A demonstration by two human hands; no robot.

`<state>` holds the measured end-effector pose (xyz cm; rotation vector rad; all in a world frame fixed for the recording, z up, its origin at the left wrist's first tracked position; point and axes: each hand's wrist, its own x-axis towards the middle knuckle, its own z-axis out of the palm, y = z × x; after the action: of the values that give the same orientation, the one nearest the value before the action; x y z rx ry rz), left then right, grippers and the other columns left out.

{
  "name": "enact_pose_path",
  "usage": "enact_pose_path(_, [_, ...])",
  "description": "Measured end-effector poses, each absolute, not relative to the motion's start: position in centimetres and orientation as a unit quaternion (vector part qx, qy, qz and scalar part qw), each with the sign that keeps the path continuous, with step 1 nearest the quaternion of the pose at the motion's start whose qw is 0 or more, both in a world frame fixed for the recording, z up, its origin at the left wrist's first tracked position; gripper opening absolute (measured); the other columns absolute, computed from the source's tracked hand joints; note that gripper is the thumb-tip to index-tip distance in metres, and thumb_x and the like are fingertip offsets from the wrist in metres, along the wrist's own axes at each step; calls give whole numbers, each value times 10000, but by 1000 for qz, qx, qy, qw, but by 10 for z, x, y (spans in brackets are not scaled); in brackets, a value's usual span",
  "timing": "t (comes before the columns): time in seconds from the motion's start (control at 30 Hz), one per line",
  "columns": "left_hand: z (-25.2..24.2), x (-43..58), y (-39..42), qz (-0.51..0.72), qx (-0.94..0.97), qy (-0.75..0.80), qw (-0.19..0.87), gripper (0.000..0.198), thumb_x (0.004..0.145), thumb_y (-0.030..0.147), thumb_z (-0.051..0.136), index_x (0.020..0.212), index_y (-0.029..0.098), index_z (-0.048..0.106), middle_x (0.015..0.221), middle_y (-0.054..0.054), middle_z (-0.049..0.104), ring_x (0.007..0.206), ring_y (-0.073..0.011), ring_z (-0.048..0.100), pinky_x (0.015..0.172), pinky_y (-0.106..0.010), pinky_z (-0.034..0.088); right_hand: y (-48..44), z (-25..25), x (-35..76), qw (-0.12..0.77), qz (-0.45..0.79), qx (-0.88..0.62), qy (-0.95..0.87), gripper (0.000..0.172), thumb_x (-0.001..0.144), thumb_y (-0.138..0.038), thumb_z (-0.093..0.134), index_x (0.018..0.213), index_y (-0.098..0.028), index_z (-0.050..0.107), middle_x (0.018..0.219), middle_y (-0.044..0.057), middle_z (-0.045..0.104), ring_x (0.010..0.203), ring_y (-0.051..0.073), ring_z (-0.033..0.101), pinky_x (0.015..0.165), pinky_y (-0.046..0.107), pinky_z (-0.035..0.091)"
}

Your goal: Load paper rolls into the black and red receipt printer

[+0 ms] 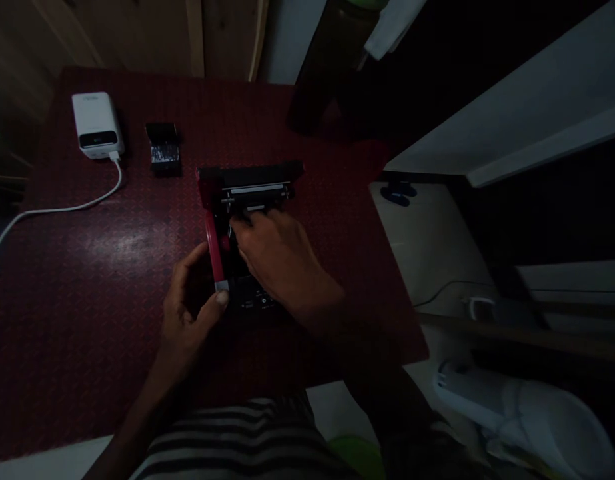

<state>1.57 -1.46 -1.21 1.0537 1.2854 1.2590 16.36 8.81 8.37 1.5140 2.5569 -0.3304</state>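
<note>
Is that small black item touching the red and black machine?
Apart: the head view shows red tabletop between the small black item and the machine.

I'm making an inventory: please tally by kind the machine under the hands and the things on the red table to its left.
Machine: 1
Power bank: 1
Cable: 1
Small dark roll: 1
Total: 4

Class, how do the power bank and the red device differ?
The power bank is white; the device is red and black. The device looks larger than the power bank. A cable runs from the power bank, whereas the left hand and right hand are at the device. Both rest on the table.
</note>
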Motion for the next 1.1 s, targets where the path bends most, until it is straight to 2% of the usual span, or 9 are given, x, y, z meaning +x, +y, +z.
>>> enact_pose_path(0.13, [-14,15,-15,525,436,528,506,638,1033,494,860,1615,319,669,1662,-101,703,1516,-350,703,1225,-480,606,88,81,163,49,-113,525,842,417,1118,-13,496,1338,-138,827,1295,212,862,1241,356,806,1049,478,648])
enact_pose_path(0.4, [-11,15,-15,522,432,530,510,622,1040,470,867,1615,323,679,1681,-73,699,1536,-315,691,1233,-431,602,69,84,165,-14,-98,558,824,371,1068,-11,595,1364,-163,759,1203,176,878,1172,346,820,1033,470,633])
enact_pose_path(0.47, [-10,14,-16,518,431,536,509,628,1039,475,865,1620,327,680,1704,-71,679,1568,-326,662,1249,-441,591,58,90,182,-98,-103,554,820,325,1035,-42,677,1306,-195,771,1142,121,882,1113,322,828,982,446,648])
enact_pose_path(0.57, [-9,14,-16,510,427,544,512,645,1027,491,871,1624,335,683,1703,-71,680,1553,-337,671,1199,-439,622,49,98,223,-309,-147,534,773,227,987,-178,819,1184,-283,776,1098,15,870,1019,264,836,909,407,677])
enact_pose_path(0.63, [-9,14,-16,507,424,551,510,636,1019,498,877,1609,343,697,1674,-67,705,1513,-331,700,1159,-425,642,53,94,253,-422,-192,544,700,259,965,-241,864,1186,-327,759,1170,0,862,1110,266,840,980,427,691])
enact_pose_path(0.7, [-9,15,-15,508,422,555,505,613,1018,500,876,1592,357,713,1645,-54,728,1493,-321,714,1157,-415,640,67,77,278,-487,-232,561,628,342,956,-289,866,1266,-348,736,1287,18,849,1256,290,820,1099,490,671])
enact_pose_path(0.8, [-10,15,-15,513,425,555,498,605,1009,497,878,1581,367,728,1632,-44,737,1518,-333,695,1178,-423,627,96,29,300,-560,-240,560,562,365,915,-398,872,1249,-310,750,1294,32,851,1264,284,805,1152,526,631])
enact_pose_path(0.93, [-10,15,-15,509,433,560,489,591,1009,496,869,1577,401,738,1648,-9,721,1562,-347,652,1238,-440,586,121,-33,298,-525,-321,584,529,333,855,-406,879,1116,-266,726,1176,38,857,1171,259,796,1094,474,620])
enact_pose_path(1.1, [-10,10,-17,480,438,579,493,555,1054,520,813,1594,444,711,1683,21,680,1598,-356,608,1290,-464,544,119,-54,279,-481,-356,576,557,292,826,-307,862,1052,-253,684,1104,23,819,1059,224,764,1011,404,607])
